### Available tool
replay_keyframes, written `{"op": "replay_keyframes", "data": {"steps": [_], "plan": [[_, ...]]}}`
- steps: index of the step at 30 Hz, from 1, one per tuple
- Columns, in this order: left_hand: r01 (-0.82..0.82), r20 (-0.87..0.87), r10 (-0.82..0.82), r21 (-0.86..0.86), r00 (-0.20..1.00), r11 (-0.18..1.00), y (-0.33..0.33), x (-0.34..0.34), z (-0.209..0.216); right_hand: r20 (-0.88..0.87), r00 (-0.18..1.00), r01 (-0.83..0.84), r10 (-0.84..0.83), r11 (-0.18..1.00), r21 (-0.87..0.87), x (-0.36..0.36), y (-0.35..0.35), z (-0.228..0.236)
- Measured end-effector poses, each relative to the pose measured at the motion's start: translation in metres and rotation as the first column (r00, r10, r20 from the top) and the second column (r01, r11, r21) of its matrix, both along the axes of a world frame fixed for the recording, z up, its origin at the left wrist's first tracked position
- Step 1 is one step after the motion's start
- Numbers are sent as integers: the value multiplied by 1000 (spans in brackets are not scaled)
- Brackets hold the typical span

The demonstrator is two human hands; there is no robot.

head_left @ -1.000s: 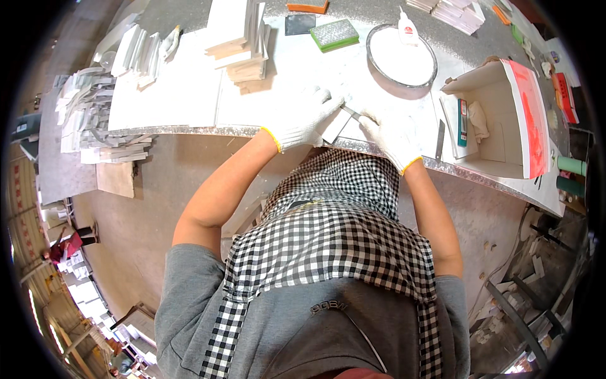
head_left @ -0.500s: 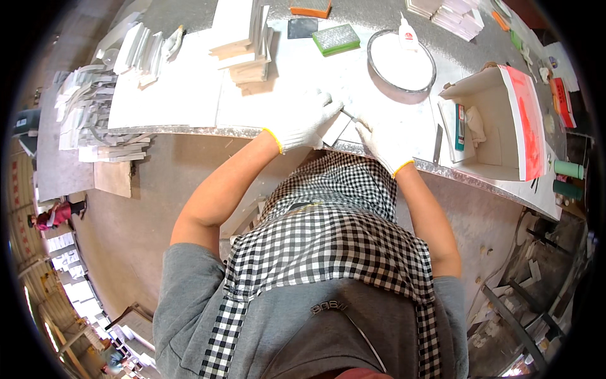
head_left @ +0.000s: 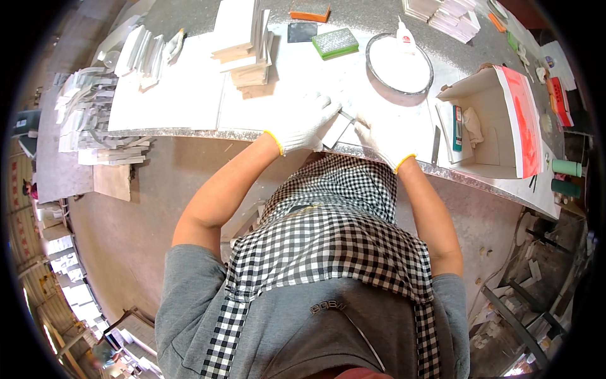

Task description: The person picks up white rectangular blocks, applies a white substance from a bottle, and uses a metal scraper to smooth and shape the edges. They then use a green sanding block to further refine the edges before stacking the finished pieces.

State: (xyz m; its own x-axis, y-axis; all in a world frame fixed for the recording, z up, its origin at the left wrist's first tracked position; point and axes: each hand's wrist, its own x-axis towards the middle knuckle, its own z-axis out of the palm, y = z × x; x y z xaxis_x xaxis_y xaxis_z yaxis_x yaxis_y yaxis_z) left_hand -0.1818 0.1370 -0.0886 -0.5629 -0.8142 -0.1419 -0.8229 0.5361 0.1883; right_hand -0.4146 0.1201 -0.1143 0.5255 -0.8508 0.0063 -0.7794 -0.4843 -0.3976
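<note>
Both my hands wear white gloves with yellow cuffs and work close together at the table's front edge. My left hand (head_left: pixel 304 126) is closed at the upper left side of a small white rectangular slab (head_left: pixel 333 135) with a dark edge, and holds it. My right hand (head_left: pixel 382 140), fingers closed, pinches a thin dark bar-like piece (head_left: pixel 346 116) that spans the gap toward my left fingertips. Glare washes out the gloves, so exact finger contact is hard to see. Whether the bar is a separate tool or part of the slab's edge, I cannot tell.
Beyond the hands are a green abrasive block (head_left: pixel 335 43), a dark flat pad (head_left: pixel 302 32), an orange block (head_left: pixel 310 10) and a round basin (head_left: pixel 432 79) with a white squeeze bottle (head_left: pixel 405 39). White slab stacks (head_left: pixel 243 47) stand left; an open cardboard box (head_left: pixel 499 155) lies right.
My hands stay nearly in place around the slab, with only slight finger movement. The view has shifted a little. In the far left background, a person has moved mostly out of sight.
</note>
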Motion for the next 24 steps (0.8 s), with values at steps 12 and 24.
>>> {"op": "replay_keyframes", "data": {"steps": [12,24], "plan": [[-62,-16,61,-102,998,993,6,-4,3,140,973,171,-181,982,83,-1,9,2],[-252,37,259,-148,965,957,28,-40,4,346,814,406,-468,882,237,22,39,-14]]}}
